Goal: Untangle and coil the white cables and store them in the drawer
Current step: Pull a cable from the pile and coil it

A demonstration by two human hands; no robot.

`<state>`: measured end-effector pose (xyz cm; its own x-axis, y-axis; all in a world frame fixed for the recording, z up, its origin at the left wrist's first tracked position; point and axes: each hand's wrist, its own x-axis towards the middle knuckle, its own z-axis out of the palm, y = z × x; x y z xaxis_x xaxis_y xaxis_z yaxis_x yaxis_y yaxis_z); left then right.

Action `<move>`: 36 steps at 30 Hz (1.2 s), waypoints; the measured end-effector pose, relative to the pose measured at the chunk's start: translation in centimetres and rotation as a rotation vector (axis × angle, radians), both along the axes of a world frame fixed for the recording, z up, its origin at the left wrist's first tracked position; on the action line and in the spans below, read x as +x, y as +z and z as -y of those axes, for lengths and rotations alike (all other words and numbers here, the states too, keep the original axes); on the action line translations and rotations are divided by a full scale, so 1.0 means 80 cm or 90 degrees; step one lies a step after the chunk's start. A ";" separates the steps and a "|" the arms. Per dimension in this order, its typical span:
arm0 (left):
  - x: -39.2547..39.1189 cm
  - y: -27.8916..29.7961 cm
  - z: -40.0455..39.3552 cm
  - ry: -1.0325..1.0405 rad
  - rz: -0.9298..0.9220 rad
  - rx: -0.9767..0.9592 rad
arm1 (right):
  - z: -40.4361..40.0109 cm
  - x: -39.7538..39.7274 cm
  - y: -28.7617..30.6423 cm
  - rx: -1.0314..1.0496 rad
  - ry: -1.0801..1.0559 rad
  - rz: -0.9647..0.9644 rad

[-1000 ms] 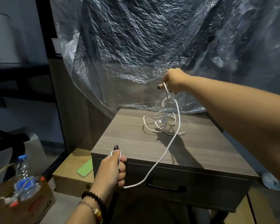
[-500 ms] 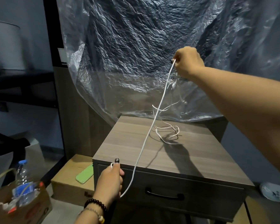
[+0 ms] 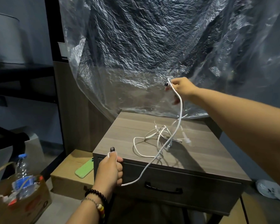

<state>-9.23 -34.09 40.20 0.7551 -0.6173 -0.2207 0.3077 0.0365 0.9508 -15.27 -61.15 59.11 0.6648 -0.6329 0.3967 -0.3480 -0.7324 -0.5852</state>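
A tangle of thin white cables (image 3: 158, 136) lies on the wooden top of a small cabinet (image 3: 129, 126). One thicker white cable (image 3: 179, 120) runs from my left hand up to my right hand. My left hand (image 3: 109, 168) grips one end of it at the cabinet's front left corner. My right hand (image 3: 180, 88) pinches the cable high above the back of the top. The drawer (image 3: 200, 188) below is closed, with a black handle (image 3: 163, 189).
Crinkled clear plastic sheeting (image 3: 144, 54) hangs behind the cabinet. A cardboard box (image 3: 66, 177) with a green phone (image 3: 85, 168) on it sits on the floor at left. Nearer left is a box holding a water bottle (image 3: 22, 177).
My right hand has dropped lower and the lifted thin cables have fallen back onto the cabinet top. My left hand keeps hold of its cable end at the front corner.
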 end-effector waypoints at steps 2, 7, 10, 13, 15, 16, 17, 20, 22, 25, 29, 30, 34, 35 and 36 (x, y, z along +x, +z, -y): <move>-0.001 0.003 0.001 0.006 -0.024 -0.025 | -0.008 -0.011 -0.011 -0.128 0.010 -0.138; -0.008 0.008 0.006 -0.001 -0.034 -0.085 | -0.018 -0.031 -0.019 -0.399 -0.134 -0.418; -0.011 0.012 0.010 -0.010 -0.028 -0.117 | -0.004 -0.048 -0.005 -0.340 -0.237 -0.367; -0.013 0.011 0.015 -0.009 -0.044 -0.138 | 0.001 -0.062 0.015 -0.309 -0.243 -0.328; -0.015 0.011 0.020 -0.005 -0.069 -0.156 | -0.003 -0.068 0.027 -0.310 -0.227 -0.318; -0.016 0.011 0.024 -0.002 -0.089 -0.172 | -0.006 -0.071 0.031 -0.299 -0.218 -0.300; -0.019 0.011 0.027 0.002 -0.108 -0.189 | -0.010 -0.074 0.034 -0.275 -0.208 -0.279; -0.028 0.016 0.034 -0.007 -0.147 -0.223 | -0.025 -0.092 0.031 -0.161 -0.115 -0.270; -0.035 0.019 0.036 -0.043 -0.166 -0.249 | -0.041 -0.107 0.016 -0.061 -0.046 -0.275; -0.046 0.026 0.038 -0.101 -0.164 -0.268 | -0.071 -0.140 -0.011 0.000 0.094 -0.366; -0.065 0.031 0.039 -0.166 -0.138 -0.269 | -0.118 -0.204 -0.062 0.173 0.236 -0.359; -0.070 0.031 0.039 -0.180 -0.129 -0.272 | -0.130 -0.216 -0.084 0.200 0.242 -0.294; -0.094 0.023 0.038 -0.219 -0.062 -0.250 | -0.175 -0.236 -0.193 0.335 0.136 -0.070; -0.099 0.018 0.037 -0.225 -0.050 -0.242 | -0.188 -0.236 -0.217 0.374 0.117 -0.048; -0.105 0.012 0.035 -0.227 -0.040 -0.235 | -0.199 -0.237 -0.237 0.398 0.114 -0.045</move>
<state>-17.64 -36.88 41.19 0.4761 -0.8791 0.0219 0.4181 0.2482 0.8739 -34.20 -45.19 40.17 0.7929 -0.6066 -0.0585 -0.3053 -0.3123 -0.8996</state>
